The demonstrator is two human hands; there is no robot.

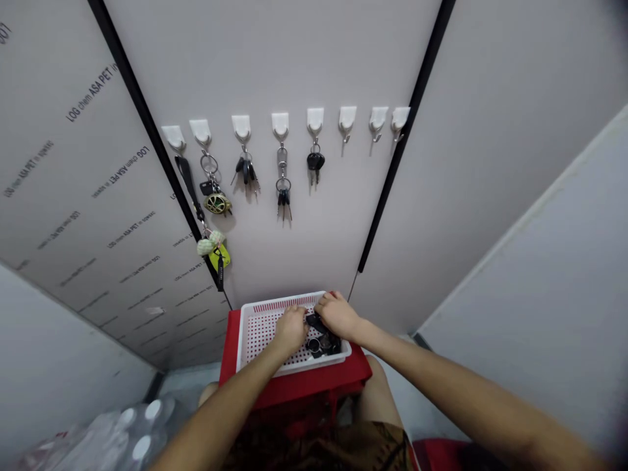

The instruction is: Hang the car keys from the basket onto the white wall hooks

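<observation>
A shallow white plastic basket [260, 305] with a perforated bottom sits on a red surface in front of me. In its right part lies a dark heap of keys [330, 343] with a metal ring. My left hand [292, 328] is over the middle of the basket, its curled fingers meeting at the black keys [314, 321] by the heap's upper edge. From the right, my right hand [337, 315] closes its bent fingers on the same black keys near the far right corner. Both sets of fingertips are partly hidden.
On the wall, white adhesive hooks [280, 124] form a row; several carry bunches of keys [283, 195], and the three rightmost hooks [348, 119] carry none. A strap with a yellow-green tag [220, 258] hangs far left. Capped plastic bottles [142, 448] stand at lower left.
</observation>
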